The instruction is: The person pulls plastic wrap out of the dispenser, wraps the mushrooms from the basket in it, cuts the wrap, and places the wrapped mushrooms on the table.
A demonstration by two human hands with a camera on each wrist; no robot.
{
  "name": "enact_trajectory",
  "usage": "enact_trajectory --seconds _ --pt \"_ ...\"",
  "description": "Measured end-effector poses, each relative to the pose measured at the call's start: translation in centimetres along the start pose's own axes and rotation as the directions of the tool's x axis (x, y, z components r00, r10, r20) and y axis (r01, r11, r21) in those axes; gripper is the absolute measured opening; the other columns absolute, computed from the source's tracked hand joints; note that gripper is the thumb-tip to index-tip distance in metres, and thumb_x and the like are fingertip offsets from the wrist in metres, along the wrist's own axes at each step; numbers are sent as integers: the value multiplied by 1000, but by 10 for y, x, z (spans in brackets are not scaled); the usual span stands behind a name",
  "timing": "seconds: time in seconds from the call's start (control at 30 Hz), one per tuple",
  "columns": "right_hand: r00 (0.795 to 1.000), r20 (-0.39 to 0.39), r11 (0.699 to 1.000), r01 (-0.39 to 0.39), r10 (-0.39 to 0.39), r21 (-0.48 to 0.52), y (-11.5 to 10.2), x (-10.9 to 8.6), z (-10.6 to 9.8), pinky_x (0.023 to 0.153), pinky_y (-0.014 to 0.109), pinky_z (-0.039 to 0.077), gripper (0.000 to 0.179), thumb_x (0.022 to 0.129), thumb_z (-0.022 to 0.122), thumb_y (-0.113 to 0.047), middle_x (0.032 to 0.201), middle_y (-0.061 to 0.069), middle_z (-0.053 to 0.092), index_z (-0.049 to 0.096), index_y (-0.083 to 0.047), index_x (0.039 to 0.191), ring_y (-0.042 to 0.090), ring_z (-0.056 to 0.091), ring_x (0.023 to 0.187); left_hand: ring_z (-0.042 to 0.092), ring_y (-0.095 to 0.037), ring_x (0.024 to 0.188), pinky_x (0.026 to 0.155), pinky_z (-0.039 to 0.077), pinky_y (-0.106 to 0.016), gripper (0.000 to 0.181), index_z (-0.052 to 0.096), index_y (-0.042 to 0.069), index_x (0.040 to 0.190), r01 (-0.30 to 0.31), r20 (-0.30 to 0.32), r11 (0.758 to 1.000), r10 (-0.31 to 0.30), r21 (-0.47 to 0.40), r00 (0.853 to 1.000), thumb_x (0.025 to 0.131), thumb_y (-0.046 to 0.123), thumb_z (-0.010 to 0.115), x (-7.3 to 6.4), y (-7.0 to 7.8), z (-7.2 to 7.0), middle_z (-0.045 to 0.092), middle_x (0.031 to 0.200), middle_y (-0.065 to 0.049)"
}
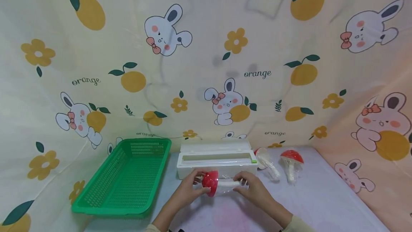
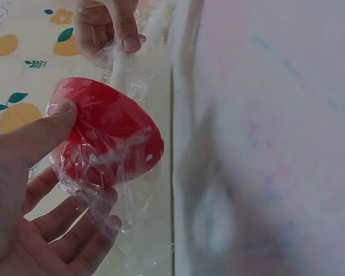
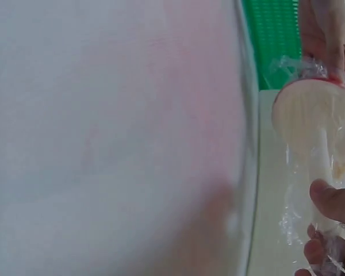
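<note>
A toy mushroom (image 1: 210,183) with a red cap and white stem lies sideways between both hands, clear plastic film wrapped around it. My left hand (image 1: 189,189) grips the cap, thumb on the near side and fingers across the far side. At the stem's other end, my right hand (image 1: 254,188) pinches the stem and film between thumb and fingers. In the left wrist view the film lies crinkled over the red cap (image 2: 112,135). The cap's pale underside (image 3: 302,112) faces the right wrist camera. Right behind the mushroom stands a white cling film dispenser (image 1: 193,172) with its lid raised.
Left of the hands sits a green plastic basket (image 1: 112,211) with perforated walls. Two more red-capped mushrooms, one lying (image 1: 271,169) and one (image 1: 291,157) beside it, both film-wrapped, are right of the dispenser. A patterned cloth (image 1: 206,60) hangs behind the white-covered table (image 1: 328,196).
</note>
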State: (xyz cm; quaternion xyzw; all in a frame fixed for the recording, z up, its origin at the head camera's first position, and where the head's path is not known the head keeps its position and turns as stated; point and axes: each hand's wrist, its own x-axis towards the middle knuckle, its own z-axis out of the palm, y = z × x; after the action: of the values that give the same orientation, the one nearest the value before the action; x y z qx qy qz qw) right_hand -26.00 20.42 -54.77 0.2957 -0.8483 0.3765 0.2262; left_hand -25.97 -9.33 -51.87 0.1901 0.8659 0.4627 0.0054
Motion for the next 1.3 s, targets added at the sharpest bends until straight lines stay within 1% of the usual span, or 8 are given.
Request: enact_trajectory --seconds 0.17,0.4,0.57,0.67,0.77,0.97,1.13,1.3 --pt "996 68 998 -61 60 14 9 -2 4 76 30 56 32 83 91 -7 101 -1 73 69 -11 106 16 65 88 65 -26 120 100 58 -48 65 59 18 142 -37 -13 999 38 30 999 87 16 92 4 -3 6 67 134 -2" --pt "967 168 980 -199 192 23 16 1 5 82 31 58 28 89 87 -9 105 1 72 67 -9 109 18 67 92 63 -22 123 101 58 -45 69 58 20 139 -36 -38 993 41 111 998 82 11 95 10 -8 14 65 134 2" --pt "963 191 979 -200 191 30 17 0 6 82 33 58 26 90 86 -10 105 3 71 68 -9 108 21 67 92 64 -24 120 100 58 -48 71 57 23 135 -16 -50 989 23 147 998 78 12 97 9 -9 20 63 134 -1" --pt "953 216 975 -222 213 20 18 -1 6 85 35 58 25 92 86 -13 108 2 72 69 -9 110 23 68 95 65 -24 120 100 58 -47 71 56 23 135 -7 -52 987 16 163 999 78 12 98 9 -9 23 62 135 -2" --pt "949 218 971 -237 228 16 19 -3 3 89 42 58 25 93 85 -16 111 2 73 70 -10 112 26 69 99 65 -23 120 99 59 -47 71 56 23 135 -8 -53 983 18 186 998 78 13 98 10 -8 23 62 135 -2" --pt "957 136 966 -259 257 -2 21 -8 -8 89 41 59 23 94 84 -17 113 -1 72 73 -12 114 28 68 105 64 -26 125 100 59 -49 71 58 23 136 -4 -42 977 13 214 999 78 19 98 8 -4 20 62 135 -1" --pt "960 9 960 -281 281 0 24 -7 -21 81 37 59 21 91 86 -9 106 1 74 74 -10 109 27 70 99 63 -26 126 100 58 -51 67 60 25 137 -35 -28 972 43 232 999 81 23 97 7 0 14 62 135 -1" --pt "945 -109 951 -310 307 -8 30 -4 -32 74 36 59 21 89 89 -10 95 0 72 71 -9 101 23 70 90 65 -25 121 98 60 -47 61 62 23 137 -48 -23 974 55 223 998 85 24 94 10 6 10 64 131 -1"
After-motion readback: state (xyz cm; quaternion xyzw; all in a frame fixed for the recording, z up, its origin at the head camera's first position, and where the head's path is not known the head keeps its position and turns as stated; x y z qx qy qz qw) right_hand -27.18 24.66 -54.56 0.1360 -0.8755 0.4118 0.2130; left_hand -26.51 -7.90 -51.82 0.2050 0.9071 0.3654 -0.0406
